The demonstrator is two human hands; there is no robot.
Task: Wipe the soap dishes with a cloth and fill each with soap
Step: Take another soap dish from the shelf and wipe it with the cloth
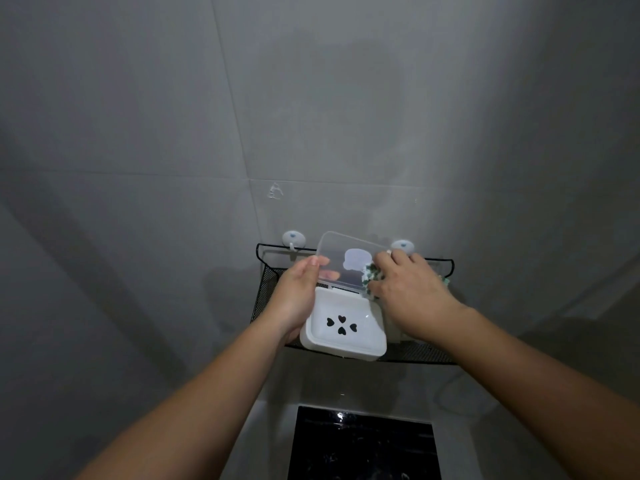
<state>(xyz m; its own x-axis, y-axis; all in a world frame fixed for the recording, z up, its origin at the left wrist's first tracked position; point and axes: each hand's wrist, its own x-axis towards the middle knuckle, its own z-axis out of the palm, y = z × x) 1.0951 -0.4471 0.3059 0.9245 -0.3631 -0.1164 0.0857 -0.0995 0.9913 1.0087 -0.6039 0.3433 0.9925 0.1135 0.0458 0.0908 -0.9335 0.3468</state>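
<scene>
Left hand [294, 297] snug round soap dish [346, 346], right hand [412, 289] tight on cloth [369, 274].

Soap dish [343, 323] at the front edge of a mesh shelf [266, 292] on the wall [173, 150], its lid [346, 261] raised behind it, left hand [298, 292] on the dish's left side, right hand [408, 285] with cloth [372, 275] at the lid's right edge, two hooks [293, 238] above the shelf's back rail, a panel [363, 445] below

Both forearms reach forward. The left hand [296, 296] grips the soap dish [343, 323], thumb raised. The right hand [412, 285] holds the cloth [369, 273] in curled fingers [388, 259].
</scene>
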